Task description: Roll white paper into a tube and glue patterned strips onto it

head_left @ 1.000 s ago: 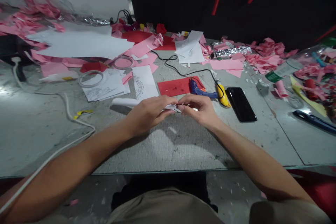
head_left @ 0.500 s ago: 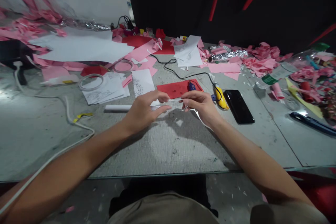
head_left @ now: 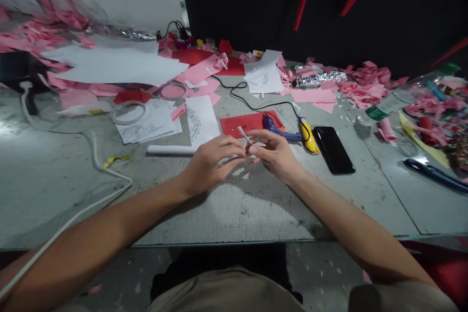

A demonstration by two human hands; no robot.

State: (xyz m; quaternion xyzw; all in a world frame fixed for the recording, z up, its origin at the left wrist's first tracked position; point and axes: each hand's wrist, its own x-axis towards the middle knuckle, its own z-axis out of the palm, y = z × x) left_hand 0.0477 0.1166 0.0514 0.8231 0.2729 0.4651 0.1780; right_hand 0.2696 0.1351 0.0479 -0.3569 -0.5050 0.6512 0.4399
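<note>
Between thumb and fingers, my right hand pinches a thin white paper strip, whose free end sticks up to the left. My left hand meets the right fingertips with its own fingers drawn together; what lies between them is hidden. Both hands are just above the table. Behind them lies a red paper piece with a blue glue gun across its right end. A white paper tube lies left of my left hand.
A yellow-handled cutter and a black phone lie to the right. White tape rolls, printed sheets and pink scraps cover the back. A plastic bottle lies at right. A white cable crosses the left side.
My hands have come together from slightly apart. The white strip, stretched level between them before, now angles up from my right fingers. More of the glue gun shows.
</note>
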